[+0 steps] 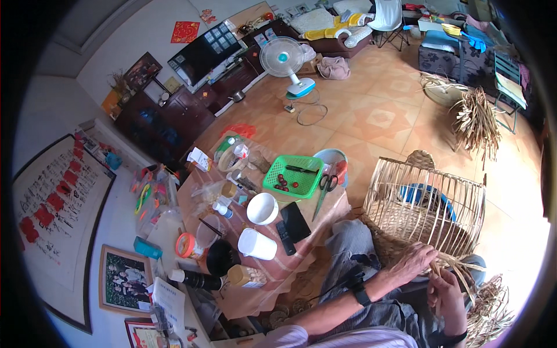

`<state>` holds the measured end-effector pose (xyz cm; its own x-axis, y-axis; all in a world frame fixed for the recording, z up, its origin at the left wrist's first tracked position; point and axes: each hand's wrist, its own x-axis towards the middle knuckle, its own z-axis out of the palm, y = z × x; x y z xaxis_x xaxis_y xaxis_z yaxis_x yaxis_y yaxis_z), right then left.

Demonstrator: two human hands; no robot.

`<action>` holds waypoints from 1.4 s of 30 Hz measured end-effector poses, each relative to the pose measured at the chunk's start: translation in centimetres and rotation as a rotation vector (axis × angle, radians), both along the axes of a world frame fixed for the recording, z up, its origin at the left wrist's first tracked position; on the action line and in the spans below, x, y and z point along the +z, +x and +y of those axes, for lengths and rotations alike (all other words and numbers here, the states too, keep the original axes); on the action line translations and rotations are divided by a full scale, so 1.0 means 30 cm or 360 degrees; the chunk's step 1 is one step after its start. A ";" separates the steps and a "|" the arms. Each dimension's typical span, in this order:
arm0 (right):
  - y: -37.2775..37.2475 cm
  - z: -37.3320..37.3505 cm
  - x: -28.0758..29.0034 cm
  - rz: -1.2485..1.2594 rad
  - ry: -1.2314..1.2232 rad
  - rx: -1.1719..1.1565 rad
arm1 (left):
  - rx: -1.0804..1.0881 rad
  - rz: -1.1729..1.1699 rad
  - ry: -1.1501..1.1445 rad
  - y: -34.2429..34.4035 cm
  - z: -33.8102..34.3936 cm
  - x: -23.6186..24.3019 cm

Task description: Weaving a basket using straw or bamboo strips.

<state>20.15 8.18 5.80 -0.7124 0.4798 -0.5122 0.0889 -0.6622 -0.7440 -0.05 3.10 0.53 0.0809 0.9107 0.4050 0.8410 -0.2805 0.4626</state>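
Note:
A half-woven straw basket (pixel 387 216) lies tipped on its side across my lap, its long stakes standing apart like bars. My left hand (pixel 411 261), with a dark watch on the wrist, is closed on the basket's near edge. Just to the right and nearer to me, my right hand (pixel 447 293) pinches flat straw strips (pixel 462 268) that trail off the same edge. The left fingertips are partly hidden among the strips. Through the stakes shows something round and blue (pixel 444 203).
On the left, a cluttered table (pixel 316 223) bears a green plastic basket (pixel 270 181) with red fruit, scissors (pixel 323 194), a white bowl (pixel 262 207) and a remote (pixel 285 238). Straw bundles (pixel 477 120) lie right. A fan (pixel 284 58) stands farther off.

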 end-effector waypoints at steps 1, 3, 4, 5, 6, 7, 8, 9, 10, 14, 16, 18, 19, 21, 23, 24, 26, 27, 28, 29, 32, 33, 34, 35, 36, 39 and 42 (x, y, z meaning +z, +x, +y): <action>0.001 0.000 0.009 -0.0004 0.0000 0.0008 | 0.0027 -0.0057 0.0025 -0.001 -0.001 0.001; 0.018 -0.003 0.048 0.0202 -0.0266 -0.0074 | 0.0070 -0.0101 0.0004 0.003 -0.015 0.000; 0.041 -0.006 0.064 0.0195 -0.0305 -0.0136 | 0.0097 -0.0133 -0.0022 0.011 -0.015 0.004; 0.057 -0.009 0.104 0.0193 -0.0312 -0.0136 | 0.0098 -0.0134 -0.0029 0.013 -0.014 0.000; 0.069 -0.012 0.163 0.0202 -0.0206 -0.0148 | 0.0115 -0.0147 -0.0035 0.013 -0.010 -0.004; 0.098 -0.013 0.205 0.0212 -0.0103 -0.0163 | 0.0128 -0.0158 -0.0043 0.019 -0.007 -0.008; 0.133 -0.001 0.221 0.0210 -0.0022 -0.0226 | 0.0133 -0.0163 -0.0047 0.022 -0.007 -0.003; 0.168 0.006 0.249 0.0190 -0.0007 -0.0344 | 0.0203 -0.0136 -0.0082 0.026 -0.006 0.002; 0.263 0.041 0.170 0.0267 0.0247 -0.0480 | 0.0257 -0.0107 -0.0107 0.034 0.001 0.010; 0.498 0.192 0.106 0.1004 0.0319 -0.1015 | 0.0349 -0.0052 -0.0051 0.036 0.005 -0.021; 0.573 0.226 0.014 0.1871 0.0001 -0.1187 | 0.0339 0.0022 -0.0239 0.068 0.023 -0.017; 0.493 0.163 -0.081 0.1701 -0.0019 -0.1366 | 0.0315 -0.0034 -0.0200 0.093 0.028 -0.028; 0.462 0.104 -0.160 0.0507 0.0284 -0.2026 | 0.0306 -0.0076 -0.0154 0.102 0.046 -0.036; 0.205 0.014 0.114 -0.0278 0.0202 -0.0334 | 0.0395 -0.0031 -0.0130 0.118 0.043 -0.088; 0.063 -0.016 0.106 -0.0308 0.0576 0.0067 | 0.0320 -0.0379 -0.0058 0.071 0.025 -0.042; 0.009 -0.026 0.114 -0.0245 0.0602 0.0025 | 0.0349 -0.0298 -0.0048 0.041 0.013 -0.020; -0.073 0.003 0.129 -0.0300 0.0798 -0.0116 | 0.0375 -0.0127 -0.0122 0.024 0.003 0.015; -0.113 0.030 0.111 -0.0278 0.0898 -0.0161 | 0.0417 -0.0047 -0.0167 0.014 -0.005 0.044; -0.139 0.061 0.087 -0.0237 0.0910 -0.0217 | 0.0402 -0.0005 -0.0150 0.008 0.000 0.042; -0.153 0.097 0.052 -0.0186 0.0923 -0.0275 | 0.0387 0.0046 -0.0132 0.010 0.011 0.033; -0.159 0.204 -0.040 0.0162 0.0675 -0.0432 | 0.0393 0.0193 -0.0289 0.038 0.037 0.043; -0.156 0.230 -0.040 0.0243 0.0574 -0.0515 | 0.0377 0.0180 -0.0290 0.042 0.042 0.037; -0.159 0.254 -0.047 0.0234 0.0549 -0.0495 | 0.0403 0.0172 -0.0277 0.037 0.041 0.029; -0.150 0.279 -0.057 0.0220 0.0528 -0.0484 | 0.0420 0.0161 -0.0263 0.042 0.044 0.033; -0.146 0.310 -0.094 0.0250 0.0550 -0.0471 | 0.0421 0.0229 -0.0328 0.050 0.040 0.041; -0.194 0.311 -0.077 0.0251 0.0691 -0.0583 | 0.0451 0.0672 -0.0033 0.093 0.023 0.039; -0.195 0.329 -0.077 0.0079 0.1247 -0.0289 | 0.0546 0.0850 -0.0311 0.124 0.038 0.041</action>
<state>14.29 18.04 3.48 -0.6017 0.7970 0.0515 -0.0157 0.0527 -0.9985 3.67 4.25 1.76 -0.0828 0.9732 0.2146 0.9955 0.0908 -0.0275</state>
